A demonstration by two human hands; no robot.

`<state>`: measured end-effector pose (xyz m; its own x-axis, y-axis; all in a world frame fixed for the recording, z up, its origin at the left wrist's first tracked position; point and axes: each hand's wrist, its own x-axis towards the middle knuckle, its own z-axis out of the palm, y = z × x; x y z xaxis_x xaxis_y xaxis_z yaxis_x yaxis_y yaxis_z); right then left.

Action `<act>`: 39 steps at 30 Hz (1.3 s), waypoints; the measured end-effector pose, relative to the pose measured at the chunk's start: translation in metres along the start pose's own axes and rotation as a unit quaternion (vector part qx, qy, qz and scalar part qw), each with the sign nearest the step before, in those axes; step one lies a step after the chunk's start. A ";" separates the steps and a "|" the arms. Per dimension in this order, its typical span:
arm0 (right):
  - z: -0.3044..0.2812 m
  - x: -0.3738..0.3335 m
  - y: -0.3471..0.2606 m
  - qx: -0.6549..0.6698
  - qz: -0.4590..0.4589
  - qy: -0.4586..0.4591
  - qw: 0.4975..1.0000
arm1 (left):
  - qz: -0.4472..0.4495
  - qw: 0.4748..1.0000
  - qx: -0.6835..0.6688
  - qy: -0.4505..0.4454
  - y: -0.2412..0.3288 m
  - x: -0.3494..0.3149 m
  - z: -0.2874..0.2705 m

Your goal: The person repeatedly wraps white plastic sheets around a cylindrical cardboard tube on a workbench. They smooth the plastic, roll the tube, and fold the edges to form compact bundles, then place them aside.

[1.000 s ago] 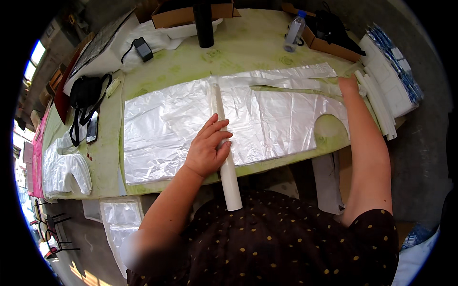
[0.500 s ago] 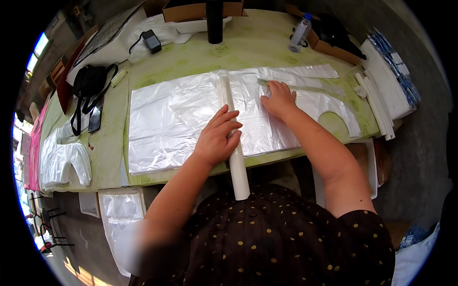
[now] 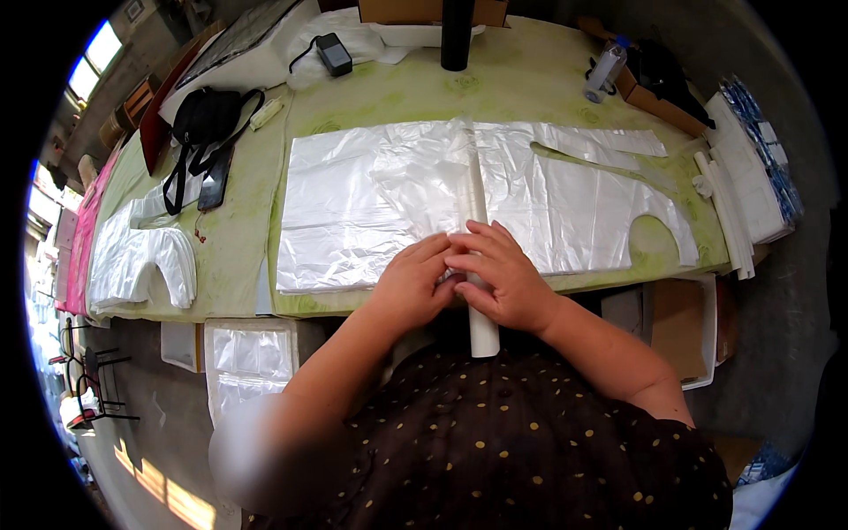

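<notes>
A long white tube (image 3: 484, 336), like a roll of plastic film, lies across the layered translucent plastic sheets (image 3: 344, 212), its near end jutting past the table edge towards my body. My right hand (image 3: 508, 276) lies over the tube, fingers curled across it to the left and thumb lower down. Against its fingertips, just left of the tube, my left hand (image 3: 413, 284) is closed, thumb and fingers drawn together. Whatever is between those fingers is hidden. The sheets' right part has a curved cut-out and a long slit.
Folded white plastic pieces (image 3: 146, 265), a phone (image 3: 215, 181) and a black bag (image 3: 205, 119) lie left. A black cylinder (image 3: 456, 40), a water bottle (image 3: 607, 71) and a cardboard box (image 3: 654, 102) stand at the back. White rods (image 3: 729, 221) lie at the right edge.
My right hand has come off the sheets at the right and moved to the tube, beside my left hand. The slit it covered now shows. The whole view has shifted.
</notes>
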<state>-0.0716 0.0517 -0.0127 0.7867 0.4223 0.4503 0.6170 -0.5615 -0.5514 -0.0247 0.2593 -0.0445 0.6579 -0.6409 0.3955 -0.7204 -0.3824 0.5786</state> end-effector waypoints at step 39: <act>0.002 -0.077 -0.019 0.226 -0.042 -0.007 0.973 | -0.428 0.861 0.273 0.036 -0.028 -0.031 -0.100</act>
<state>-0.1442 0.0315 -0.0387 0.7316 0.4638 0.4996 0.6223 -0.1552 -0.7672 -0.0029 0.3562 -0.0011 0.9969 0.0652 0.0449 0.0509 -0.9624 0.2668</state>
